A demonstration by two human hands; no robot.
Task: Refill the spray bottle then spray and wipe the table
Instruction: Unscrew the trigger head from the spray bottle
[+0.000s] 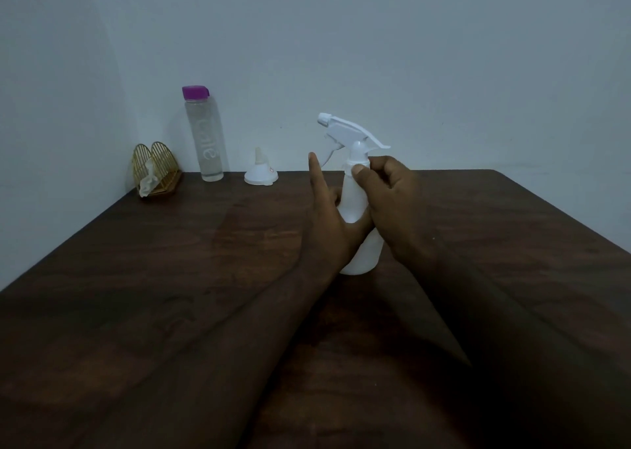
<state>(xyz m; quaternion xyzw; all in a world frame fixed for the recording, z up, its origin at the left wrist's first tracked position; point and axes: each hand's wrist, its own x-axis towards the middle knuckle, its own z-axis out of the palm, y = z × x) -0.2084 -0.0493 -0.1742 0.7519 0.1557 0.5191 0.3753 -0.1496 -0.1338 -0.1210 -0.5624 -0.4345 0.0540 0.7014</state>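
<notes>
A white spray bottle (355, 206) stands upright on the dark wooden table (170, 278), its trigger head pointing left. My left hand (327, 223) wraps the bottle's body from the left, with the index finger sticking up free. My right hand (386, 196) pinches the collar just under the spray head between thumb and fingers. A clear water bottle (205, 134) with a purple cap stands at the back left by the wall. To its right a small white funnel (261, 170) sits upside down on the table.
A gold wire napkin holder (155, 168) with a crumpled white tissue stands in the back left corner. Pale walls close the table at the back and left. The table's right edge runs diagonally at the far right.
</notes>
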